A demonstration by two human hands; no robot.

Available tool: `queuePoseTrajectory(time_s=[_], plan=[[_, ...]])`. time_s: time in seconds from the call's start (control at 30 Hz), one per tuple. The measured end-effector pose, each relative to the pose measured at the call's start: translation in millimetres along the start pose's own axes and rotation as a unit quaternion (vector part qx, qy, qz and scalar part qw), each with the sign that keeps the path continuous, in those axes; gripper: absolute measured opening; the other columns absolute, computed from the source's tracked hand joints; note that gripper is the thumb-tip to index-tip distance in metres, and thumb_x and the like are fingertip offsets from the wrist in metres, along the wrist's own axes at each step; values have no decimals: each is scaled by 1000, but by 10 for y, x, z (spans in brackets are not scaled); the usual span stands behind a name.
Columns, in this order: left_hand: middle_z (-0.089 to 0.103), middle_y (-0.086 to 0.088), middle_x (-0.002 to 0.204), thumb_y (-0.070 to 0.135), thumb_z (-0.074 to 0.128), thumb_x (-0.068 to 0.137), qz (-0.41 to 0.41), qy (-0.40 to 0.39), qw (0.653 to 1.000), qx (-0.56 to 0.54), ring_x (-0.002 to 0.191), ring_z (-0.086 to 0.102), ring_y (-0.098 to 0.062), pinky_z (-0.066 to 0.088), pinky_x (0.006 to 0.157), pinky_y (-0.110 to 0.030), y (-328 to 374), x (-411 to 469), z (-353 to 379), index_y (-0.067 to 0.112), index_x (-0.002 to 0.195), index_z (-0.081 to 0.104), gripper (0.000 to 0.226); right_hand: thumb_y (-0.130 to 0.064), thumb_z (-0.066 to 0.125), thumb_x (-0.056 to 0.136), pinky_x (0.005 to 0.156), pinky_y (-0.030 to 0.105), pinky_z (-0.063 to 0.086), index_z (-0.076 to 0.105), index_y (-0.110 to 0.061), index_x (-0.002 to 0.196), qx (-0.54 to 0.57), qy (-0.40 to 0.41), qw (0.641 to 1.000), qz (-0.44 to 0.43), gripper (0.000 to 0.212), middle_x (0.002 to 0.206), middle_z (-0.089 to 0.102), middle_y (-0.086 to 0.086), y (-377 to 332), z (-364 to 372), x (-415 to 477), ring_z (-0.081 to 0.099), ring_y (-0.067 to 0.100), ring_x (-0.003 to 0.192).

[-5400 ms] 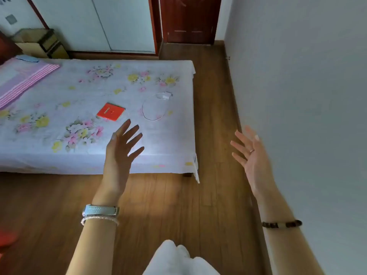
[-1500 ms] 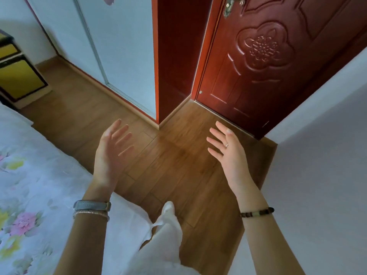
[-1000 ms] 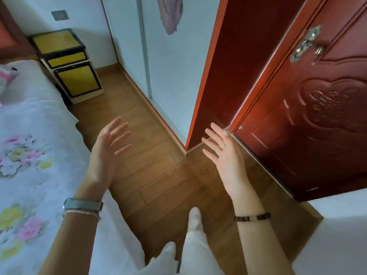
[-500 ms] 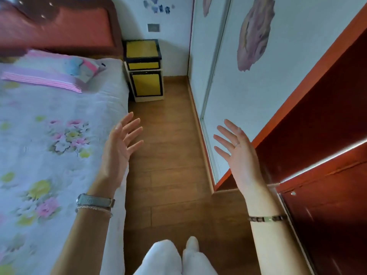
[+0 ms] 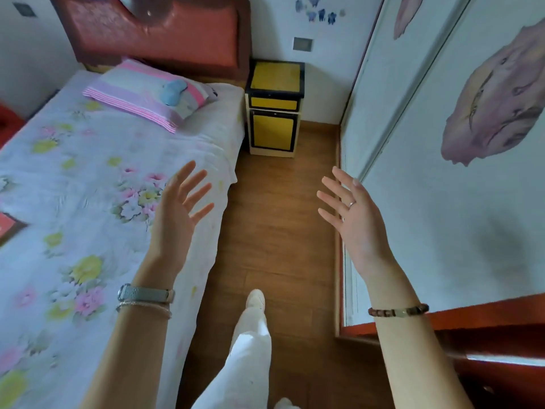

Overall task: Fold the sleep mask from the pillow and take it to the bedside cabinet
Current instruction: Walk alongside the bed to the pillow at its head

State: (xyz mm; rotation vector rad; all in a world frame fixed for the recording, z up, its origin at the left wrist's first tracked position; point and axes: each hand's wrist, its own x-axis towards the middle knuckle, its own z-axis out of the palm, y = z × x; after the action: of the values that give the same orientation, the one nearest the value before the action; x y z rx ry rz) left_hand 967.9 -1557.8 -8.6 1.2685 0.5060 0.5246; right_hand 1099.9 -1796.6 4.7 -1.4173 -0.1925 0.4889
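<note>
A light blue sleep mask [image 5: 173, 91] lies flat on the pink striped pillow [image 5: 138, 94] at the head of the bed. Right of the bed, against the far wall, stands the yellow bedside cabinet [image 5: 274, 109] with black trim. My left hand [image 5: 180, 208] is raised over the bed's right edge, fingers spread, holding nothing. My right hand [image 5: 352, 214] is lifted over the floor beside the wardrobe, also spread with nothing in it. Both hands are well short of the pillow and the cabinet.
The bed [image 5: 73, 202] with a floral sheet fills the left. A narrow strip of wooden floor [image 5: 277, 231] runs between bed and white sliding wardrobe doors [image 5: 442, 143] toward the cabinet. A red booklet [image 5: 7, 227] lies at the bed's left edge. A red headboard [image 5: 159, 33] stands behind the pillow.
My view has swung left from the door and moved forward along the aisle; the pillow, mask and cabinet are now closer and more central. Both hands stay raised with nothing in them.
</note>
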Motion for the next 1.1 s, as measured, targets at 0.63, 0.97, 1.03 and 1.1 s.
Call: queuePoseTrajectory(time_s=[0.63, 0.97, 1.03, 1.1], plan=[[58, 2, 144, 48, 35, 96, -16, 57, 998, 1, 127, 59, -18, 46, 108, -50, 109, 2858, -130, 29, 140, 51, 50, -56, 36, 89, 108, 42, 47, 52, -35, 135, -18, -42, 999, 20, 53, 141, 59, -5, -296, 912, 3049, 62, 13, 123], [55, -2, 145, 51, 36, 90, -15, 134, 991, -23, 129, 57, -21, 44, 108, -48, 58, 4152, 57, 25, 142, 48, 60, -44, 32, 102, 112, 48, 41, 55, -36, 130, -6, -107, 994, 29, 37, 141, 59, 0, -420, 1152, 4750, 59, 17, 126], [57, -2, 143, 51, 37, 90, -17, 150, 988, -24, 128, 58, -20, 45, 108, -48, 58, 4449, 129, 28, 136, 52, 54, -43, 32, 103, 113, 47, 41, 53, -32, 136, -15, -120, 992, 37, 41, 142, 58, 0, -461, 1199, 5109, 59, 16, 126], [58, 0, 141, 52, 38, 89, -19, 168, 985, -24, 125, 60, -18, 46, 106, -46, 46, 4719, 196, 31, 132, 55, 51, -44, 32, 103, 113, 47, 40, 50, -28, 141, -26, -133, 990, 49, 45, 142, 58, 0, -482, 1244, 5449, 59, 16, 126]])
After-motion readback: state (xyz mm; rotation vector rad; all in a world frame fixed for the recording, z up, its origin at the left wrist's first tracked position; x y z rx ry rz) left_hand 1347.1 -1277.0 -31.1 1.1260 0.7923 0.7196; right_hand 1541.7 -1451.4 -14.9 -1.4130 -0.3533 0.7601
